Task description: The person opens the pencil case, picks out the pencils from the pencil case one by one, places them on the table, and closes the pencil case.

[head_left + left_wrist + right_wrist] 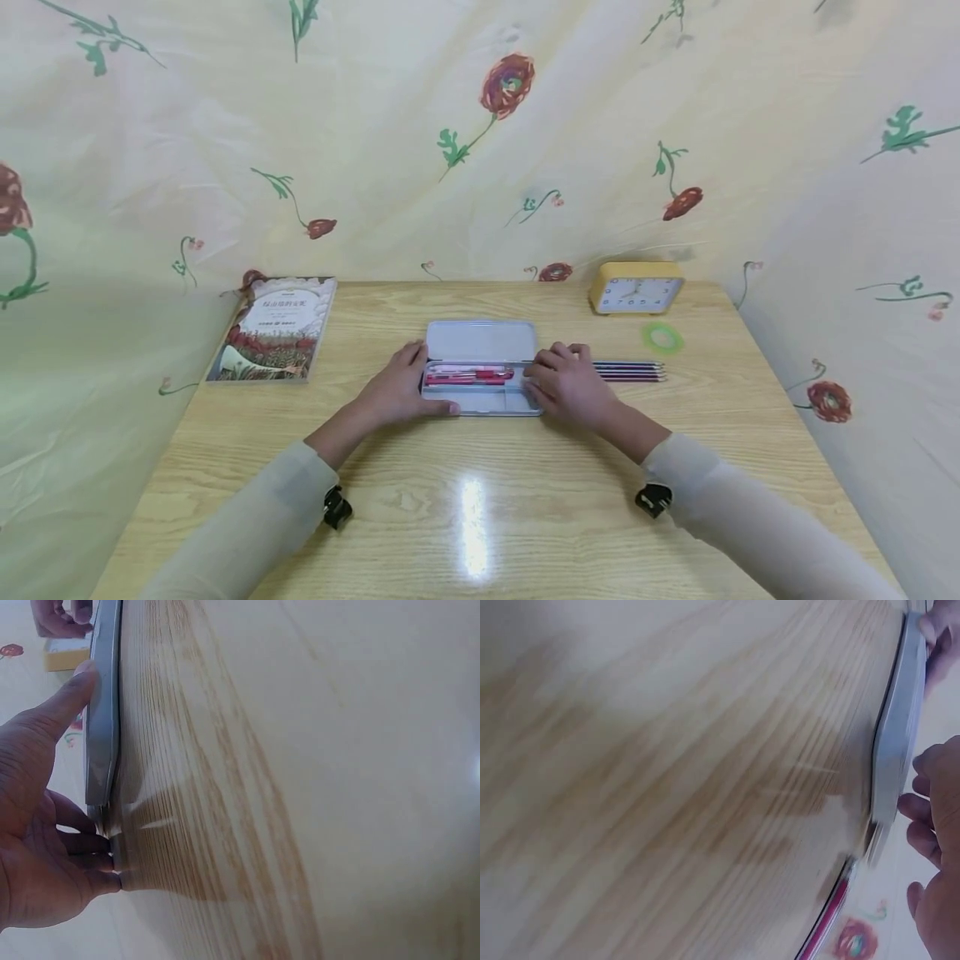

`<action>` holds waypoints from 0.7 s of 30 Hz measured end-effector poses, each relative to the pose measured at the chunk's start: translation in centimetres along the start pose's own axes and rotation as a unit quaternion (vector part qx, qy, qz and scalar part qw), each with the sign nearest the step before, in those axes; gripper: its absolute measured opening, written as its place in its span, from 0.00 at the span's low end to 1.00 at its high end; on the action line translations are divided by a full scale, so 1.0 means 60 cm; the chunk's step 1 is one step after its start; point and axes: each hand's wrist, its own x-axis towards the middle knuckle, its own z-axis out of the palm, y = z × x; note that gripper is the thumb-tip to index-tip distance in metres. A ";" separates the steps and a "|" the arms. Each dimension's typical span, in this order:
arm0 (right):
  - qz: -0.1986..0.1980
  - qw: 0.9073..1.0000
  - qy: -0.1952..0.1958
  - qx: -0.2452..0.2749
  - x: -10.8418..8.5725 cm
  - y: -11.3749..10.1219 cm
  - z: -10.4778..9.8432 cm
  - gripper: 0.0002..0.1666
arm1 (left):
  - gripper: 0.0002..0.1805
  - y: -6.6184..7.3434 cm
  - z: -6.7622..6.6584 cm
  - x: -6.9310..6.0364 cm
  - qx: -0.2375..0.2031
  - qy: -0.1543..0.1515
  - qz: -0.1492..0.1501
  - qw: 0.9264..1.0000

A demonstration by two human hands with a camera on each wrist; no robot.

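Note:
A light grey pencil case [483, 407] lies on the table with its lid [482, 342] raised at the back. Red pens [468, 377] lie in its rear left compartment. Around the case's left end my left hand [401, 390] holds it, thumb along the front wall and fingers at the side and back. Over the right end is my right hand [570, 385], its fingers bent and some tips at the inside of the case. Whether it pinches anything there is hidden. In the right wrist view, those fingers [922, 840] curl beside the case's end wall [889, 765].
Several dark striped pencils [628, 372] lie in a row just right of the case, partly behind my right hand. A green ring [663, 337] and a yellow alarm clock [637, 288] are behind them. At the back left lies a book [273, 329]. Flowered cloth hangs behind.

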 end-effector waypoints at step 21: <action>0.003 0.997 -0.064 0.043 0.052 -0.054 0.023 0.13 | 0.77 -0.001 -0.001 0.002 0.007 -0.003 -0.005 1.000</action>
